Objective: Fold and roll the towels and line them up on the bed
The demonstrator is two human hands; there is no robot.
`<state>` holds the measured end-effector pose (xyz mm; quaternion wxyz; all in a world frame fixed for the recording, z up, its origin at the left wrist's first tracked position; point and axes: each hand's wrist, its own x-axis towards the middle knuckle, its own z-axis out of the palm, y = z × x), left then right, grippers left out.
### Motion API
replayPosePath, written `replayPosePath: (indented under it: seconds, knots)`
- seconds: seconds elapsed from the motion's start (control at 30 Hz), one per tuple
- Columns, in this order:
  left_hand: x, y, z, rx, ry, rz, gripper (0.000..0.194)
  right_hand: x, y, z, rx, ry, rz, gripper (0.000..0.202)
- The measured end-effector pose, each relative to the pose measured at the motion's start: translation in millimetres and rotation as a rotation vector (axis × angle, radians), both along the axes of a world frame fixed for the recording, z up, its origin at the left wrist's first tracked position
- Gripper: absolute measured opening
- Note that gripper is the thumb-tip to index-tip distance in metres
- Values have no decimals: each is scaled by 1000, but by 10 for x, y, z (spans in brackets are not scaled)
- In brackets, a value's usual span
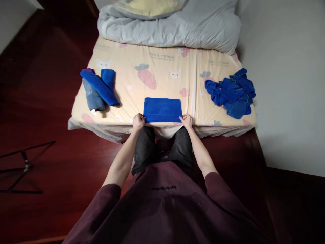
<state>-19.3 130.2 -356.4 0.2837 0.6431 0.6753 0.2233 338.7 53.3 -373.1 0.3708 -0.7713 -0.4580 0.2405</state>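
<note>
Got a puffy light grey duvet bunched up along the far edge of the bed, pale yellow bedding on top, and a cream sheet with carrots and cat faces underneath. Also spotted thin black stand legs on the dark red floor, well out past the near left corner, plus a plain pale wall off the right edge.

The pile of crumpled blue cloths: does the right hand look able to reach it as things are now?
Probably yes, if it lets go first: the right hand pinches a corner of the folded blue cloth. Between this hand and the pile, only the bed sheet shows.
</note>
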Motion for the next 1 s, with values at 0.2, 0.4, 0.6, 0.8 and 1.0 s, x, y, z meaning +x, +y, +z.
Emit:
replayPosePath:
  seconds: [0.2, 0.4, 0.6, 0.8, 1.0]
  knots:
    - [47, -130, 173, 194, 132, -277, 41, -169, -42, 269, 27, -382, 179, 40]
    - [-30, -199, 117, 224, 170, -579, 51, -247, -166, 404, 56, -520, 630, 41]
    - [-67, -139, 21, 192, 288, -639, 69, -214, -193, 330, -9, -553, 607, 50]
    - [17, -77, 23, 191, 345, -601, 68, -257, -65, 284, -73, -592, 571, 50]
    - [91, -68, 90, 182, 366, -573, 57, -328, 21, 260, -123, -665, 524, 48]
